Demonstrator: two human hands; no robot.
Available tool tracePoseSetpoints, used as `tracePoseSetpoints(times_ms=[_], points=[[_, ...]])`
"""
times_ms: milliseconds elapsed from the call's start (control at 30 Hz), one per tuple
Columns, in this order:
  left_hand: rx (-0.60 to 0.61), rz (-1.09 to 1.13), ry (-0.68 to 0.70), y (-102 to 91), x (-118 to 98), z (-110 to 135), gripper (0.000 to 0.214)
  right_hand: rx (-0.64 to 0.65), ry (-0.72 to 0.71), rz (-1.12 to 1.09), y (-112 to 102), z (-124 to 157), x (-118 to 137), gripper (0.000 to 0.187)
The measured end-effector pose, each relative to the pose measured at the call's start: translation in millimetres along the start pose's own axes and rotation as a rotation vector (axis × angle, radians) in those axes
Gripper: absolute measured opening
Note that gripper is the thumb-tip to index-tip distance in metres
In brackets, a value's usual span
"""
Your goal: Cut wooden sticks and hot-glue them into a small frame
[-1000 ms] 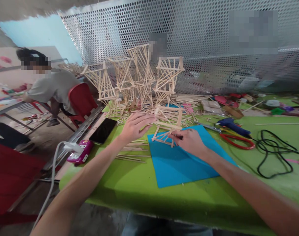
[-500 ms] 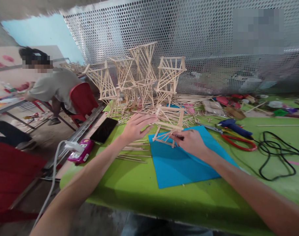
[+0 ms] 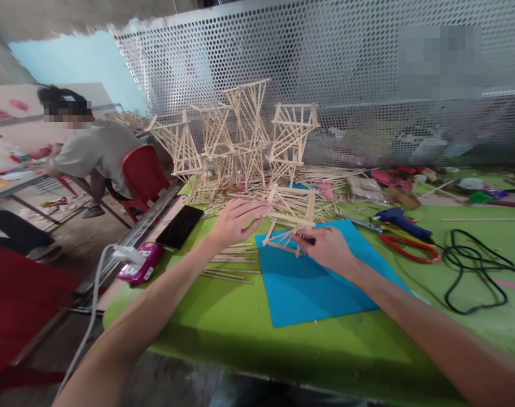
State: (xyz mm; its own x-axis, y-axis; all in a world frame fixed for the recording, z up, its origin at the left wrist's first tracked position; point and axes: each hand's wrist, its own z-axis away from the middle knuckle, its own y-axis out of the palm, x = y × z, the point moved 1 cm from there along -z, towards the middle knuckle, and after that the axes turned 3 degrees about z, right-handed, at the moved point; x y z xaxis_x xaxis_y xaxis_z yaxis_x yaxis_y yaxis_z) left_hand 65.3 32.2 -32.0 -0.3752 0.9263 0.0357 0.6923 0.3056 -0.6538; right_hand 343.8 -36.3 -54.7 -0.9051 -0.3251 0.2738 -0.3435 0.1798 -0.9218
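Note:
A small frame of glued wooden sticks (image 3: 289, 217) stands on a blue sheet (image 3: 320, 299) laid on the green table. My right hand (image 3: 331, 246) pinches the frame's lower right side between thumb and fingers. At the frame's upper left, my left hand (image 3: 239, 221) is stretched out with its fingers extended and thumb apart. Those fingertips reach the frame's left corner; whether they touch it I cannot tell. Several loose sticks (image 3: 234, 257) lie under and beside my left forearm.
Taller stick structures (image 3: 251, 118) stand behind, amid heaped sticks. To the right lie scissors (image 3: 410, 250), a blue glue gun (image 3: 401, 221) and a tangled black cord (image 3: 473, 271). On the left are a phone (image 3: 180, 227) and a purple power strip (image 3: 142, 263). A seated person (image 3: 100, 144) is beyond.
Both hands and the stick frame keep nearly the same positions. The whole view has shifted slightly downward.

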Motion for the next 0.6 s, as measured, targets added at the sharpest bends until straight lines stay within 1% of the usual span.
tracePoseSetpoints(times_ms=[233, 433, 600], points=[[-0.019, -0.007, 0.019, -0.7, -3.0, -1.5, 0.041, -0.008, -0.014, -0.003, -1.3, 0.6, 0.2, 0.045], [0.025, -0.017, -0.026, 0.3, -2.4, 1.1, 0.043, 0.0, -0.01, 0.011, -1.4, 0.1, 0.2, 0.042], [0.019, -0.002, -0.025, 0.2, -3.1, 1.2, 0.044, -0.014, -0.022, 0.014, -2.1, 0.5, 0.7, 0.044]])
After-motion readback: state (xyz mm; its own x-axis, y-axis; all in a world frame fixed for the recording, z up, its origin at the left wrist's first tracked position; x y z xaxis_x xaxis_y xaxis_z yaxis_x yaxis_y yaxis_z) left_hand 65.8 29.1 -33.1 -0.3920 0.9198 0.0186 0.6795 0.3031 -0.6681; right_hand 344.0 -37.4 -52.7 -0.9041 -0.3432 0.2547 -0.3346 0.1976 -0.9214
